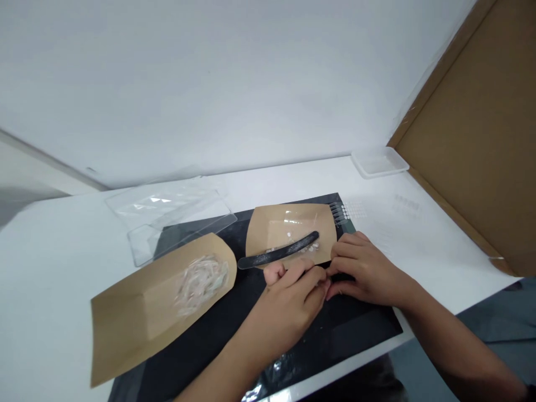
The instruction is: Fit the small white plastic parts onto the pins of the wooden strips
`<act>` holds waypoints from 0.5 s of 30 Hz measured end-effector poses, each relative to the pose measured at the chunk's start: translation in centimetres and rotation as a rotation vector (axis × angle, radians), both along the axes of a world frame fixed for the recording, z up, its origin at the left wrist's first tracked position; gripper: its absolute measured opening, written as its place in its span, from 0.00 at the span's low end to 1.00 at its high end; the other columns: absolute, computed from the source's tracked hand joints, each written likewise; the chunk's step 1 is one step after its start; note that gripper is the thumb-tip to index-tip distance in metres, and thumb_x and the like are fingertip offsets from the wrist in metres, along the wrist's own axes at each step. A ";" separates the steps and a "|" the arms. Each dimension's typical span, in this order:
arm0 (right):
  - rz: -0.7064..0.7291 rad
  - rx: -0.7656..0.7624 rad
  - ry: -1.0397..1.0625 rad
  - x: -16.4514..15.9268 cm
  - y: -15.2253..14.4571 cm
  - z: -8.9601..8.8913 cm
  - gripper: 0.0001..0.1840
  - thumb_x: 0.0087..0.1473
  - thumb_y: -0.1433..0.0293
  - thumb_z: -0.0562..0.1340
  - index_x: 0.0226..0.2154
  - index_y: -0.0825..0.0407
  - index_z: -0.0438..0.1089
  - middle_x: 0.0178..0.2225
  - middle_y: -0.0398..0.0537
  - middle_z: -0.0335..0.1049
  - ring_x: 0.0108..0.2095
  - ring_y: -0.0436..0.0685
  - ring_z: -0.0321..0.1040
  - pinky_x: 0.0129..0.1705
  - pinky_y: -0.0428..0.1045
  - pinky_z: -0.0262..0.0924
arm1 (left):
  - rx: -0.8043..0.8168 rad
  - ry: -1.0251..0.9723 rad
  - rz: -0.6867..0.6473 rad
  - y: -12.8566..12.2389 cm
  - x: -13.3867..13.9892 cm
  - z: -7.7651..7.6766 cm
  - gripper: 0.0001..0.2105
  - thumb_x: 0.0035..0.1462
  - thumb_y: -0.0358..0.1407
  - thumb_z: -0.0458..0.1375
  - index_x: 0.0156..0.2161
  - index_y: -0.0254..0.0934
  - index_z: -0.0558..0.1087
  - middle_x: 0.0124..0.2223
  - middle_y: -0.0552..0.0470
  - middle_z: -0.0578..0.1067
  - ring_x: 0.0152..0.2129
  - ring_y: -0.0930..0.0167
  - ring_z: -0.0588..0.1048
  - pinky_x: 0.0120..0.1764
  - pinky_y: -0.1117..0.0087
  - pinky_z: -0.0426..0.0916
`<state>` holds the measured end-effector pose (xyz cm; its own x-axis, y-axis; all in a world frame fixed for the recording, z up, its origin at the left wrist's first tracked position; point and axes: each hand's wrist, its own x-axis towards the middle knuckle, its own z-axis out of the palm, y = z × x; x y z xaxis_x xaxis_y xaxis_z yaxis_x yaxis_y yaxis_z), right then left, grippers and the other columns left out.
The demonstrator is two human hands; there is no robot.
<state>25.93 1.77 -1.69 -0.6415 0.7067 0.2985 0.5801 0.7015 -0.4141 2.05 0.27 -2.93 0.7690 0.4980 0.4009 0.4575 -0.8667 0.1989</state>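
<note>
My left hand (295, 298) is closed, its fingers curled together over the black mat (201, 346). Fingertips of my right hand (362, 268) are pinched and meet those of the left. Whatever lies between them is hidden or too small to make out. Just beyond both hands stands a brown paper tray (268, 223) with small whitish bits inside. A curved black nail file (278, 254), dusted with white powder, lies across this tray, its left end past the rim. Further left, a longer brown paper tray (121, 312) holds a heap of clear, crinkled plastic pieces (203, 282).
Clear plastic lids or sheets (167, 209) lie at the back left. A clear sheet with rows of white dots (354, 210) is right of the smaller tray. A translucent plastic container (379, 162) sits at the back right, beside a large brown cardboard panel (473, 134).
</note>
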 end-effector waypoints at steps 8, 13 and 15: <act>0.003 -0.027 -0.022 0.1 -0.2 0.2 0.16 0.62 0.53 0.70 0.41 0.49 0.75 0.38 0.45 0.71 0.42 0.58 0.64 0.44 0.54 0.51 | -0.014 -0.124 -0.005 0.5 -0.3 -0.1 0.03 0.68 0.28 0.61 0.44 0.35 0.78 0.44 0.48 0.80 0.45 0.62 0.71 0.45 0.59 0.68; 0.023 -0.061 0.037 0.2 -0.1 0.5 0.26 0.53 0.46 0.73 0.43 0.48 0.75 0.37 0.45 0.73 0.41 0.58 0.66 0.45 0.53 0.53 | 0.006 -0.194 -0.026 0.8 -0.4 -0.1 0.07 0.68 0.29 0.62 0.49 0.36 0.78 0.43 0.48 0.82 0.43 0.62 0.73 0.43 0.60 0.69; 0.033 -0.071 0.094 0.5 0.1 0.8 0.28 0.52 0.45 0.74 0.43 0.48 0.75 0.37 0.44 0.73 0.40 0.57 0.68 0.45 0.53 0.54 | 0.018 -0.202 -0.028 0.8 -0.4 -0.2 0.08 0.68 0.29 0.62 0.50 0.36 0.78 0.43 0.48 0.82 0.42 0.62 0.73 0.43 0.60 0.69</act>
<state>26.38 1.82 -0.90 -0.6367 0.7068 0.3082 0.5133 0.6868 -0.5146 1.65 1.11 -3.10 0.6853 0.4690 0.5572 0.3854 -0.8827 0.2690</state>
